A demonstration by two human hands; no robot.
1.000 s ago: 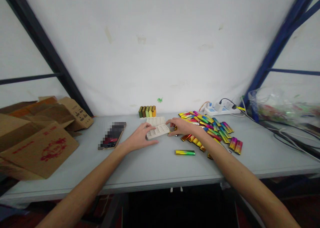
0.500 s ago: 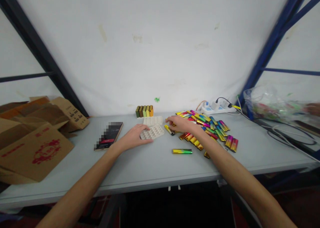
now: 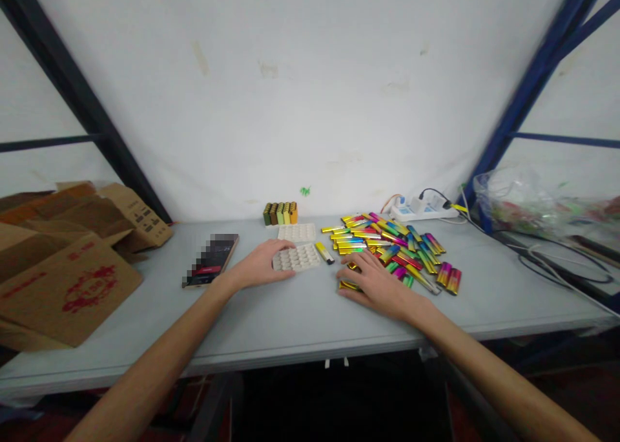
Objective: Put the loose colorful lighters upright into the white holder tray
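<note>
My left hand grips the left edge of a white dimpled tray, thumb at the near side and fingers at the far side. A second white tray lies just behind it. One yellow lighter with a dark end rests right of the front tray. Spread over the lower left of a pile of shiny multicoloured lighters is my right hand, fingers apart. Gold lighters show between and beneath its fingers, partly hidden.
Upright lighters stand in a block near the wall. A phone lies left of my left hand. Cardboard boxes fill the far left. At the back right are a power strip, cables and a plastic bag.
My right hand has moved right and nearer from beside the trays to the pile's lower left. The single lighter at the front no longer shows in its former place. My left hand stays at the tray.
</note>
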